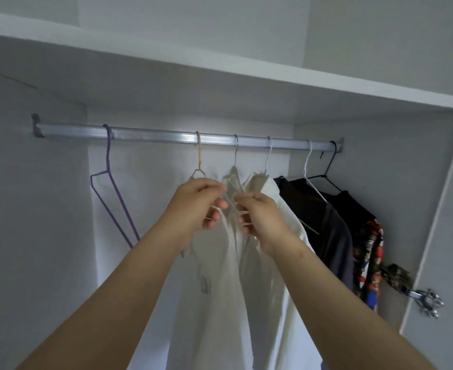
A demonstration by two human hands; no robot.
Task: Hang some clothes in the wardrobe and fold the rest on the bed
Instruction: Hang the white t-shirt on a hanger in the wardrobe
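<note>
A cream shirt (pixel 220 284) hangs from the metal wardrobe rail (pixel 166 137) on a hanger whose hook goes over the rail near the middle. My left hand (pixel 196 209) pinches the shirt's front near the collar. My right hand (pixel 260 217) pinches the opposite front edge at the same height. Both hands are close together just under the collar. A second cream garment (pixel 265 188) hangs directly to the right, partly behind my right hand.
An empty purple hanger (pixel 113 196) hangs at the rail's left, and a beige hanger (pixel 199 161) beside the shirt. Dark garments (pixel 326 231) and a patterned one (pixel 369 257) hang at the right. A shelf (pixel 220 76) runs above; a door hinge (pixel 420 297) sticks out at the right.
</note>
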